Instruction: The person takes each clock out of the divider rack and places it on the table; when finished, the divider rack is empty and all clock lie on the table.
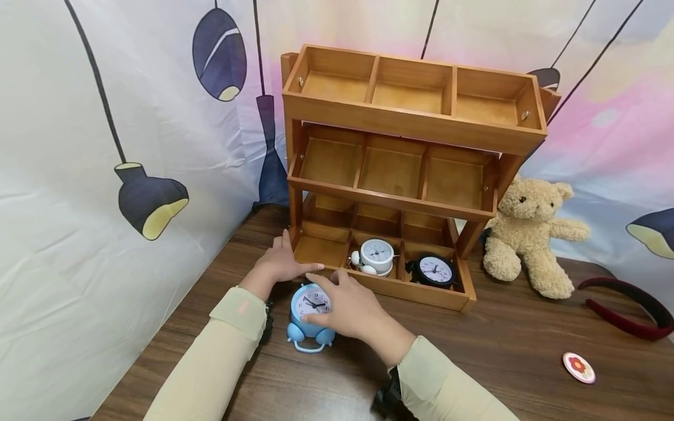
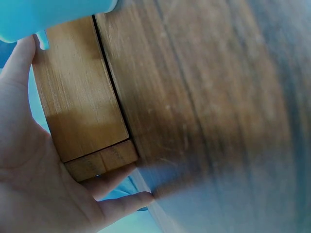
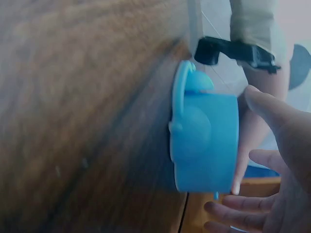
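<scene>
A light blue twin-bell alarm clock [image 1: 310,334] lies face up on the table, its bells and handle toward me. My right hand [image 1: 354,307] hovers over its right side with spread fingers; in the right wrist view a gap shows between the thumb [image 3: 262,104] and the blue clock [image 3: 204,141]. My left hand [image 1: 279,261] is at the front left corner of the wooden shelf [image 1: 416,292], its fingers along the side and its thumb stretched along the front. In the shelf's bottom tier, a white alarm clock [image 1: 377,252] occupies the middle compartment and a black alarm clock [image 1: 434,271] the right one.
A teddy bear [image 1: 532,234] sits right of the shelf. Farther right lie a dark red headband [image 1: 621,313] and a round flower badge [image 1: 579,368]. A printed cloth [image 1: 68,234] hangs behind and to the left.
</scene>
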`<action>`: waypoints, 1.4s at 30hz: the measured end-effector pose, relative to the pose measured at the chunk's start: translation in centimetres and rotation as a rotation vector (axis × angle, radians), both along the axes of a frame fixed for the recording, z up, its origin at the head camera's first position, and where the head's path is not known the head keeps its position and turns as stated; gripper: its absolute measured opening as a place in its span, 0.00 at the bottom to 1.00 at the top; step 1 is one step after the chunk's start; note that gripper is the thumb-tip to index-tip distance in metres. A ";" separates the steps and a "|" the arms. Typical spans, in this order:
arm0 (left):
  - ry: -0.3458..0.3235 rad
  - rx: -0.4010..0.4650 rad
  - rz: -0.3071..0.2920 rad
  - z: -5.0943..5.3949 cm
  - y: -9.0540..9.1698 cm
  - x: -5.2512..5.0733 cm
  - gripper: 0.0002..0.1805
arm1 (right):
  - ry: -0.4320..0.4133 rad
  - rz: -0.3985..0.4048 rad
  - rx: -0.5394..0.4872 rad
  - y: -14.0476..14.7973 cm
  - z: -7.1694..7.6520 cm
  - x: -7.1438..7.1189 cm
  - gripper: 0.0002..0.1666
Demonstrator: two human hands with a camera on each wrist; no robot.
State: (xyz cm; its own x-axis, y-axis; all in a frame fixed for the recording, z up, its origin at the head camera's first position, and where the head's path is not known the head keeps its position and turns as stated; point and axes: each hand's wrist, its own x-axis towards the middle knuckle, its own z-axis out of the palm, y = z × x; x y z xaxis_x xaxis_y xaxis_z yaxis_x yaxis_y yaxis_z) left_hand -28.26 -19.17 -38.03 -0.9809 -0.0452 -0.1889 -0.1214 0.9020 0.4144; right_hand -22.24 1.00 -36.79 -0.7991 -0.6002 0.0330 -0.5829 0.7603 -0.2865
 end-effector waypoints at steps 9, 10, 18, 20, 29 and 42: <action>-0.003 -0.003 -0.001 0.0 -0.1 -0.3 0.74 | 0.146 -0.162 -0.081 2.3 0.6 -3.2 0.46; -0.005 -0.001 0.001 0.0 -0.1 -0.2 0.74 | 0.157 -0.181 -0.077 2.6 0.7 -3.5 0.45; -0.004 0.011 0.013 0.0 0.0 -0.1 0.74 | 0.216 -0.278 -0.093 4.5 0.6 -6.6 0.44; -0.005 0.012 0.012 0.0 0.0 0.0 0.74 | 0.196 -0.306 -0.092 4.8 0.3 -7.4 0.46; -0.004 0.019 0.006 -0.2 0.1 -0.1 0.74 | 0.050 -0.392 -0.087 5.9 -0.3 -9.3 0.62; -0.010 0.018 0.007 0.0 0.0 0.0 0.74 | 0.044 -0.358 0.004 5.5 -0.4 -10.2 0.61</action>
State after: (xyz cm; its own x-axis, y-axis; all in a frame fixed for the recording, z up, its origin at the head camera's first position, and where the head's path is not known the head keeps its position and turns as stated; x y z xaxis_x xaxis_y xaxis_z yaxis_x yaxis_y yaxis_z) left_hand -28.23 -19.13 -38.02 -0.9786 -0.0484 -0.2000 -0.1319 0.8936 0.4291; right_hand -32.44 6.54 -37.21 -0.9567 -0.2826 0.0702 -0.2910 0.9197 -0.2637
